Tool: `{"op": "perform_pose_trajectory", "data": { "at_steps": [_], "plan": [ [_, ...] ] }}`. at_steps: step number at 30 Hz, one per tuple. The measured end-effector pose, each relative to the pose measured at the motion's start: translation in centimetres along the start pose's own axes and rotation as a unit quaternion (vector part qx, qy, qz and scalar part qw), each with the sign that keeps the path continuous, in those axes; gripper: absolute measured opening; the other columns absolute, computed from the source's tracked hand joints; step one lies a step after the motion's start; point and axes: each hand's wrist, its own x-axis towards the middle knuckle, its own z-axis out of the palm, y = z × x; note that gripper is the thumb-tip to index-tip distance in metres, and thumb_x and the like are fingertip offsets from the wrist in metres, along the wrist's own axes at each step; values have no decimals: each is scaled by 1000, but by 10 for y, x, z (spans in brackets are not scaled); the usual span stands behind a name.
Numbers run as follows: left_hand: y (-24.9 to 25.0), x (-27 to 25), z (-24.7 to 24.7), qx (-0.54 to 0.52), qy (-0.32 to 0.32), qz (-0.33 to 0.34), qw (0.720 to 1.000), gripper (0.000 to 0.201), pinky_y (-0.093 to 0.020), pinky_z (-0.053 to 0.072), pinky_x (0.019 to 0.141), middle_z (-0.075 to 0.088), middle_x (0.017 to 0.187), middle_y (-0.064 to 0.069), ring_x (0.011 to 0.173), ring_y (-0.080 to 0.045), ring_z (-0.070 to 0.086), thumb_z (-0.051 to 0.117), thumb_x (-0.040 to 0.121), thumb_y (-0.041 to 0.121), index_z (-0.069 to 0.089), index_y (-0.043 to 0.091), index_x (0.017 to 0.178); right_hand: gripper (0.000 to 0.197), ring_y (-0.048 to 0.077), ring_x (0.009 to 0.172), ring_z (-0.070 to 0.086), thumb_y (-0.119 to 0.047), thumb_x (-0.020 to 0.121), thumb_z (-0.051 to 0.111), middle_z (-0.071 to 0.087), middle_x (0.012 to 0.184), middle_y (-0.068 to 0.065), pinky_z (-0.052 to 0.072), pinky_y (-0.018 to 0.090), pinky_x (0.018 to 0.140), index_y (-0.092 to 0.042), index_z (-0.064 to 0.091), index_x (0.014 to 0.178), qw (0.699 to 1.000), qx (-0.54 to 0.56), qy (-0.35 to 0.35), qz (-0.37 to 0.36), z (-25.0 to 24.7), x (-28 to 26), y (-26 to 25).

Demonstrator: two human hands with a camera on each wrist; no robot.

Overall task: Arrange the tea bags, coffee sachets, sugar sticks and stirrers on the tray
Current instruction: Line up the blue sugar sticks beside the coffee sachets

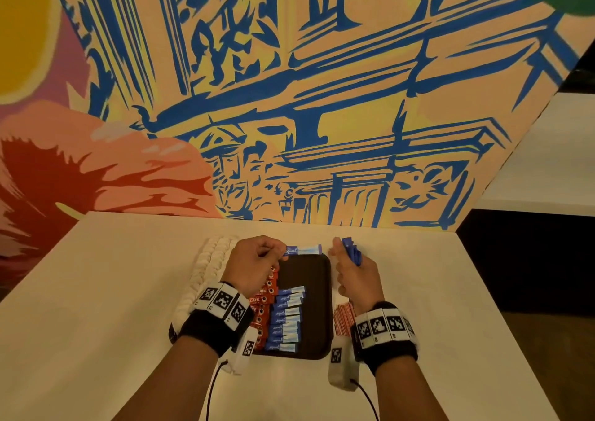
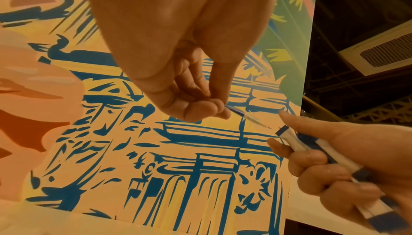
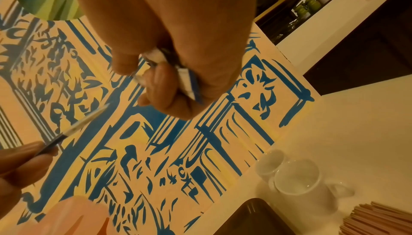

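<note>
A dark tray [image 1: 317,279] lies on the white table between my hands. Its left side carries a column of red coffee sachets [image 1: 263,308] and, beside it, a row of blue-and-white sugar sticks [image 1: 288,319]. Above the tray's far edge my left hand [image 1: 278,254] pinches one sugar stick [image 1: 304,250] by its blue end; the same stick [image 2: 245,116] shows edge-on in the left wrist view. My right hand [image 1: 346,261], over the tray's far right corner, grips a bundle of sugar sticks [image 1: 352,251] upright, and the bundle [image 3: 189,83] sits inside its curled fingers. Thin reddish stirrers [image 1: 343,319] lie right of the tray.
A white braided mat [image 1: 206,269] lies left of the tray. Two white cups [image 3: 296,180] stand near the tray corner [image 3: 256,217] and the stirrers [image 3: 379,221]. A painted wall [image 1: 306,114] rises right behind the table. The table's right edge drops to a dark floor.
</note>
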Motion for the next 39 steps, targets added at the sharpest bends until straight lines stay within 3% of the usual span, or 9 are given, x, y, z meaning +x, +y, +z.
{"op": "perform_pose_trajectory", "data": {
  "at_steps": [4,6,11,15,22,27,30,34,39],
  "plan": [
    [2,-1,7,-10,-15,3,1000,9,-15,49,57,74,73,7,62,-2,63,65,96,15,74,13,94,33,11,45,31,-43,87,76,36,57,-1,28,23,41,-17,56,83,998,7,-61,2,3,-2,0],
    [-2,1,9,-10,-29,-4,1000,9,-19,51,60,74,74,7,66,-6,64,65,96,15,73,17,96,28,11,41,31,-31,87,79,37,54,0,28,21,39,-13,57,85,998,4,-58,0,4,0,1],
    [-16,3,9,114,-87,50,988,30,-20,49,86,64,111,18,97,-1,60,72,90,21,68,38,115,22,11,43,35,-25,85,82,44,57,4,30,23,41,-11,65,84,999,-29,-21,-9,1,10,8],
    [-26,12,16,198,-90,126,968,30,-19,43,95,57,112,17,105,-1,54,75,87,25,71,38,113,23,6,39,39,-25,85,81,46,44,-9,32,20,42,-16,64,73,998,-58,-23,-3,3,18,12],
    [-36,34,21,316,-115,156,929,24,-27,44,92,62,109,13,103,-7,53,65,94,37,69,35,117,33,9,40,33,-34,89,77,39,49,-3,30,22,40,-17,54,72,995,-67,-38,57,7,30,22],
    [-65,59,23,328,-107,90,934,20,-22,40,85,61,107,12,100,-7,55,66,93,35,69,31,113,22,6,45,36,-36,100,62,43,58,-7,29,21,41,-19,58,86,990,-34,-48,131,8,40,33],
    [-91,76,26,334,-115,21,935,19,-26,48,85,64,106,10,98,-9,60,70,91,33,71,30,110,19,7,46,36,-30,101,60,44,60,-5,30,21,41,-18,56,87,986,-25,-50,155,6,45,45],
    [-126,94,39,350,-137,-50,925,13,-29,54,77,69,100,10,93,-12,64,71,89,33,72,33,102,21,8,47,42,-31,101,61,51,63,0,35,23,44,-13,61,89,987,-41,-50,148,4,51,62],
    [-159,106,55,388,-185,-73,900,16,-34,54,86,67,113,3,103,-18,61,67,92,29,70,29,107,28,12,60,56,-40,104,51,65,72,2,47,29,56,-17,67,106,988,-104,-55,96,3,60,80]
  ]
}}
